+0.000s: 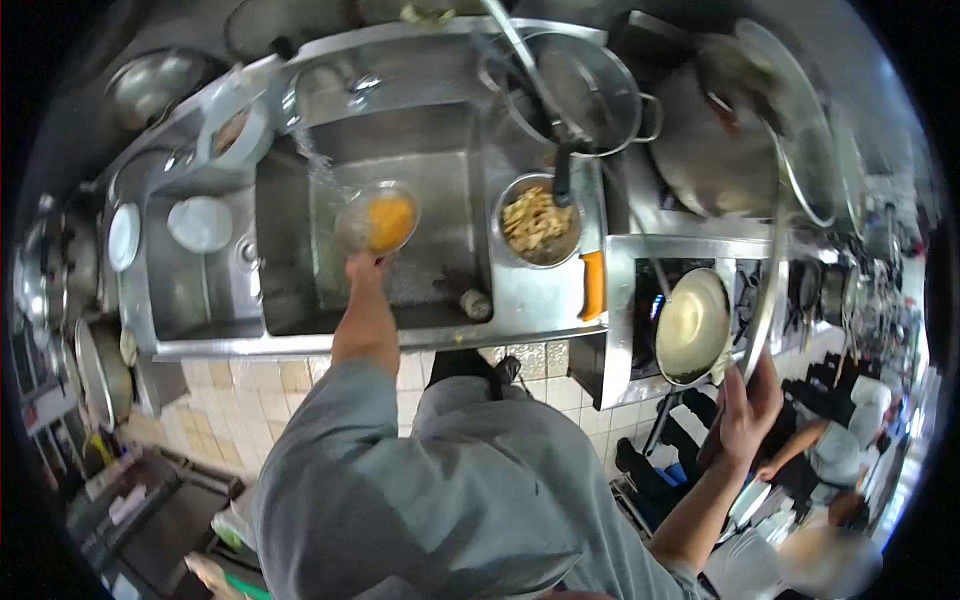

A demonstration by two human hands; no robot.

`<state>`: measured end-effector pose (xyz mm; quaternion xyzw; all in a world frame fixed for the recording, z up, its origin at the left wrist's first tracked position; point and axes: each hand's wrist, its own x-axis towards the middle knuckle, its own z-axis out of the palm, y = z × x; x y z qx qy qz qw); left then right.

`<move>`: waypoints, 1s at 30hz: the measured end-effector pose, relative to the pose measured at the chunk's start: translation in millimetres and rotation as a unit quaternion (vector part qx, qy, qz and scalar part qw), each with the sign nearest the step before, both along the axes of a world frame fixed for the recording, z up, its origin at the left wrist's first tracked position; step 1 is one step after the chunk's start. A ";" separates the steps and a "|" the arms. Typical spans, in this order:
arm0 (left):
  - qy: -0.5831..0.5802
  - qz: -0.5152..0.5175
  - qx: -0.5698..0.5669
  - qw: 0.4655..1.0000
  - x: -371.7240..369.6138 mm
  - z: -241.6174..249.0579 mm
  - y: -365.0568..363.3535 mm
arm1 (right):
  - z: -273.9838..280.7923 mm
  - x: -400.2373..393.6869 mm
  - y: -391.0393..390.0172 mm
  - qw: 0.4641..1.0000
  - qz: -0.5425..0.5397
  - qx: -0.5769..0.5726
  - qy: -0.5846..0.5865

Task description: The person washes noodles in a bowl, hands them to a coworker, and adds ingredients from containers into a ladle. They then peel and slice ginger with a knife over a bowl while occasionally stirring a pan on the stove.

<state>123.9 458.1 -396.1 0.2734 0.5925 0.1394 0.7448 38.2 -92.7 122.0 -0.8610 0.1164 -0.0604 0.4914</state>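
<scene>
My left hand (pixel 366 264) is closed on the near edge of a round bowl (pixel 352 222) over the large sink basin. Yellow food (pixel 391 221) lies in the bowl, and a stream of water (pixel 316 158) runs toward it from the tap. Out at the right, beside the stove, my right hand (pixel 745 408) is closed around the lower end of a long, curved, shiny metal piece (pixel 771 290). Its fingers partly hide that end; I cannot tell whether it is a lid seen edge-on. Close to this hand, a pan (pixel 694 322) with pale contents sits on the stove.
A metal bowl of cut pale food (pixel 536 224) and an orange-handled tool (pixel 593 285) lie on the counter right of the basin. Behind them stands a two-handled pot (pixel 578 90). A white dish (pixel 200 224) is in the left basin. Another person (pixel 836 452) is at the lower right.
</scene>
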 end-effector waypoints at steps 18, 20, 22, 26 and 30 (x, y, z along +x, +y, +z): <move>-0.129 -0.075 0.033 0.988 -91.9 206.7 -9.4 | -97.4 123.5 68.4 0.910 0.150 0.355 0.150; -0.144 -0.096 0.012 0.985 -90.1 173.4 9.8 | -109.3 102.4 57.4 0.925 0.067 0.350 0.129; -0.161 -0.117 -0.011 0.980 -80.7 160.0 24.0 | -163.9 78.3 12.9 0.938 0.002 0.326 0.118; -0.218 -0.181 0.006 0.959 -58.5 179.4 50.6 | -227.5 -6.6 78.5 0.963 0.062 0.069 0.251; -0.195 -0.250 0.044 0.947 -20.6 208.0 88.7 | -193.9 43.5 306.9 0.959 0.209 0.111 0.157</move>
